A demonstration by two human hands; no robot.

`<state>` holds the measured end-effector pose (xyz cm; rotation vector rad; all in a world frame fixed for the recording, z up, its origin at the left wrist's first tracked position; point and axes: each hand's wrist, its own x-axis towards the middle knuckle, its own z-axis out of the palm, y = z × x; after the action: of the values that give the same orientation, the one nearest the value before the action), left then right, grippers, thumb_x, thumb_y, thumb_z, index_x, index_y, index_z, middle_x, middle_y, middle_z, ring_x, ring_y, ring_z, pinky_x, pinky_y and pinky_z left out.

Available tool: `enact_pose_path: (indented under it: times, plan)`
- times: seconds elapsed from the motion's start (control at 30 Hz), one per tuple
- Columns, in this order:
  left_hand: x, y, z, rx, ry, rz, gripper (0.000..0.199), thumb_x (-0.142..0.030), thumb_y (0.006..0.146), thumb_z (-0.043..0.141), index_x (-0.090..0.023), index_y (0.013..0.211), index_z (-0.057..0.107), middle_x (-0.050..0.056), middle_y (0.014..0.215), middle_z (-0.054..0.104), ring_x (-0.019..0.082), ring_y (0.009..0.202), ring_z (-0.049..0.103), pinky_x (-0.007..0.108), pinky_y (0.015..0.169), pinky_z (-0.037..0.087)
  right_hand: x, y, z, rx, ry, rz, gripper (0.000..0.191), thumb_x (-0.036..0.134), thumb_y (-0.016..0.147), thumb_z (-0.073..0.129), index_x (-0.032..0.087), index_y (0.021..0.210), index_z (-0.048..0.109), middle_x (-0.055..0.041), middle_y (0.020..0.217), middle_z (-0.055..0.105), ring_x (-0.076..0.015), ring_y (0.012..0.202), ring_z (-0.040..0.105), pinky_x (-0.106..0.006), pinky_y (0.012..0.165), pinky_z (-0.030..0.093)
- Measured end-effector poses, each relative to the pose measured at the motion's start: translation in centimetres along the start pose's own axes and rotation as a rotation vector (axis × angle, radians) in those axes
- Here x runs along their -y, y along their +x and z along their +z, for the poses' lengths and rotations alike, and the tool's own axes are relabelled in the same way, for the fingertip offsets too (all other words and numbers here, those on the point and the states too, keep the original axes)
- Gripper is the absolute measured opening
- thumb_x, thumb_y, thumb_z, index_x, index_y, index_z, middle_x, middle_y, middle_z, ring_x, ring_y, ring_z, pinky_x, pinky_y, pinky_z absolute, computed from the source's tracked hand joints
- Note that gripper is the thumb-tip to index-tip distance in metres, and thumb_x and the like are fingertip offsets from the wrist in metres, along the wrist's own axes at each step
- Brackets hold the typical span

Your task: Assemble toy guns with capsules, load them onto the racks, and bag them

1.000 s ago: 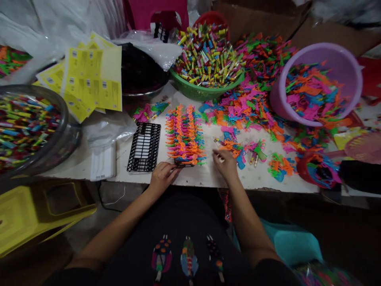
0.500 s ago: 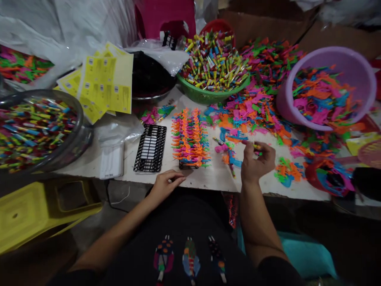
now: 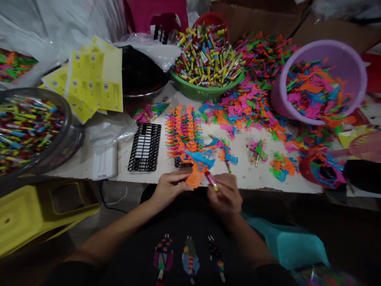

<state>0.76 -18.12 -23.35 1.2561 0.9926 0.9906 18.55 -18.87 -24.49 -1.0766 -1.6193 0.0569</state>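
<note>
My left hand (image 3: 171, 187) is closed on the grip of an orange toy pistol (image 3: 195, 176), held above the table's front edge. A blue toy pistol (image 3: 204, 158) lies against it, pointing the other way. My right hand (image 3: 226, 195) pinches a small pink-and-yellow tube (image 3: 212, 182) just beside the orange pistol; whether they touch I cannot tell. Behind my hands stand tight rows of colourful toy pistols (image 3: 184, 131) on a black rack (image 3: 181, 163), partly hidden. Right of them lie a blue pistol with tubes (image 3: 226, 153) and a green pistol cluster with tubes (image 3: 259, 151).
An unfilled black rack (image 3: 145, 147) and a white box (image 3: 104, 161) sit on the left. Tubes fill a green basin (image 3: 196, 92) and a clear basin (image 3: 70, 119). Loose pistols spread near a purple bucket (image 3: 276, 93). Yellow label sheets (image 3: 111, 93) lie at back left.
My right hand has come left and towards me, now with a tube beside the pistols. My left hand now grips an orange pistol. A green pistol cluster now lies where my right hand was.
</note>
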Motion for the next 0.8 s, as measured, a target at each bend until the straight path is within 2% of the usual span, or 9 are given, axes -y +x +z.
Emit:
enact_pose_path:
  times: [0.1,0.17,0.27,0.33,0.4,0.5,0.57,0.67,0.8]
  plan:
    - [0.2,-0.7,-0.3,-0.099,-0.038,0.043,0.024,-0.033,0.062,0.07,-0.021,0.082,0.07,0.004,0.087,0.069,0.019,0.078,0.064,0.031,0.073,0.053,1.7,-0.7,2.0,0.182,0.121,0.021,0.019,0.018,0.069,0.061,0.027,0.082,0.05,0.0009,0.071,0.063,-0.0144,0.064,0.061,-0.035,0.062,0.048]
    - [0.2,-1.0,-0.7,-0.132,0.031,0.076,0.022,-0.031,0.063,0.07,-0.02,0.082,0.069,0.005,0.087,0.069,0.018,0.079,0.064,0.031,0.074,0.052,2.0,-1.0,3.2,0.14,0.22,0.148,0.015,0.018,0.071,0.059,0.025,0.082,0.052,-0.0008,0.073,0.064,-0.0149,0.068,0.062,-0.033,0.062,0.049]
    - [0.2,-1.3,-1.4,-0.132,0.149,0.107,0.023,-0.028,0.066,0.067,-0.019,0.087,0.067,0.005,0.087,0.068,0.017,0.082,0.062,0.03,0.076,0.051,2.1,-1.6,4.3,0.066,0.399,0.493,0.01,0.023,0.076,0.055,0.023,0.086,0.055,-0.0024,0.076,0.064,-0.015,0.071,0.062,-0.031,0.063,0.051]
    - [0.4,-1.5,-1.7,-0.148,0.166,0.091,0.026,-0.031,0.067,0.066,-0.019,0.09,0.066,0.006,0.087,0.067,0.016,0.081,0.062,0.029,0.073,0.052,2.3,-1.8,4.7,0.174,0.528,0.683,0.012,0.029,0.078,0.054,0.021,0.087,0.057,-0.0015,0.073,0.065,-0.0137,0.065,0.062,-0.028,0.059,0.051]
    - [0.9,-1.7,-1.8,-0.207,0.166,0.085,0.026,-0.036,0.067,0.065,-0.019,0.086,0.066,0.006,0.086,0.067,0.016,0.079,0.062,0.028,0.07,0.053,2.3,-1.9,5.0,0.382,0.627,0.746,0.018,0.036,0.077,0.053,0.021,0.085,0.059,-0.0009,0.071,0.066,-0.0131,0.062,0.062,-0.026,0.057,0.051]
    - [2.2,-1.9,-2.2,-0.304,0.216,0.124,0.019,-0.035,0.067,0.065,-0.018,0.076,0.067,0.004,0.081,0.067,0.015,0.077,0.062,0.027,0.069,0.053,1.5,-1.8,5.2,0.586,0.604,0.68,0.02,0.036,0.076,0.054,0.021,0.085,0.064,-0.0018,0.079,0.067,-0.0144,0.072,0.063,-0.027,0.064,0.051]
    - [3.3,-1.6,-2.6,-0.394,0.293,0.118,0.017,-0.032,0.066,0.066,-0.018,0.076,0.067,0.003,0.079,0.067,0.015,0.074,0.063,0.027,0.068,0.053,0.2,-1.7,4.9,0.554,0.432,0.583,0.017,0.032,0.077,0.055,0.021,0.086,0.064,-0.0031,0.084,0.067,-0.0152,0.078,0.062,-0.029,0.07,0.05]
    - [5.5,-0.8,-3.4,-0.502,0.376,0.124,0.017,-0.032,0.064,0.068,-0.019,0.075,0.068,0.002,0.077,0.069,0.016,0.072,0.064,0.03,0.069,0.053,-2.2,-2.1,4.3,0.411,0.095,0.41,0.014,0.025,0.077,0.054,0.021,0.084,0.065,-0.0044,0.082,0.066,-0.016,0.079,0.059,-0.032,0.074,0.048]
    - [8.0,0.8,-3.5,-0.514,0.394,0.101,0.019,-0.034,0.065,0.066,-0.019,0.075,0.069,0.003,0.081,0.07,0.018,0.075,0.065,0.032,0.074,0.053,-4.4,-3.4,4.1,0.435,-0.052,0.247,0.015,0.021,0.078,0.052,0.022,0.084,0.066,-0.0042,0.081,0.066,-0.017,0.082,0.057,-0.035,0.077,0.047]
